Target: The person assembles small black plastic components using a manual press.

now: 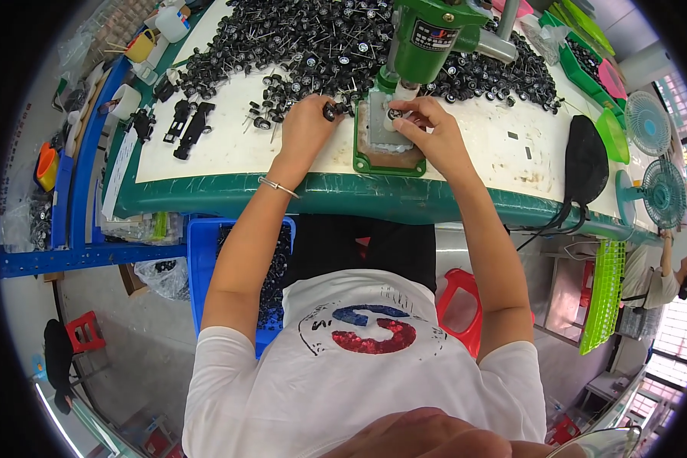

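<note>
My left hand (305, 130) is closed around a small black wheel (330, 112) at the left side of a green bench press (424, 42). My right hand (435, 133) pinches another small wheel (395, 114) between thumb and fingers, over the metal plate (377, 128) on the press's base. Just above those fingers is the press's ram (407, 90). Whether an axle is fitted to either wheel is hidden by my fingers. Behind both hands spreads a big heap of black wheels (298, 42), many with thin metal axles.
Black toy-car chassis (195, 130) lie at left on the white table, which has a green front edge (343, 195). A blue bin (200, 256) stands below. At right are a black bag-like item (585, 164), a green tray (576, 69) and fans (664, 192). Another person (649, 275) is far right.
</note>
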The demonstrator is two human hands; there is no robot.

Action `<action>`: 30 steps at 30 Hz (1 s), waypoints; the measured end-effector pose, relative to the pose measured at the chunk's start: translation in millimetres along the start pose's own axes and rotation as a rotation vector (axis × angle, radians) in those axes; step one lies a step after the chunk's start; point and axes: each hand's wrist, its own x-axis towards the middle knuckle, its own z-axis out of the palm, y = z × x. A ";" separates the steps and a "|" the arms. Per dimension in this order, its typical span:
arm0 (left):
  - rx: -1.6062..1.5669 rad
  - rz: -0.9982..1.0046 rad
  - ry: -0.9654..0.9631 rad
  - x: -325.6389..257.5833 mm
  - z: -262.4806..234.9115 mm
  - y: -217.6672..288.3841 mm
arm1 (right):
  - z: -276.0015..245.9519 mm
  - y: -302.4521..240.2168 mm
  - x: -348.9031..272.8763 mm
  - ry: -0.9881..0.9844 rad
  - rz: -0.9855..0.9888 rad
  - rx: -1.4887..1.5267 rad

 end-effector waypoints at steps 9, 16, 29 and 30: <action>-0.230 -0.187 -0.064 4.3 -16.5 -3.5 | 0.2 1.7 -3.3 -0.008 0.051 0.038; -1.005 -0.346 -0.118 -10.1 -26.1 35.0 | -20.3 11.2 -12.2 0.120 0.031 0.215; -1.087 -0.175 -0.089 -9.2 5.0 82.4 | -100.4 -29.9 31.7 0.383 -0.082 0.409; -1.083 -0.179 -0.088 -8.3 5.1 82.2 | -104.1 -38.5 42.5 0.388 -0.114 0.443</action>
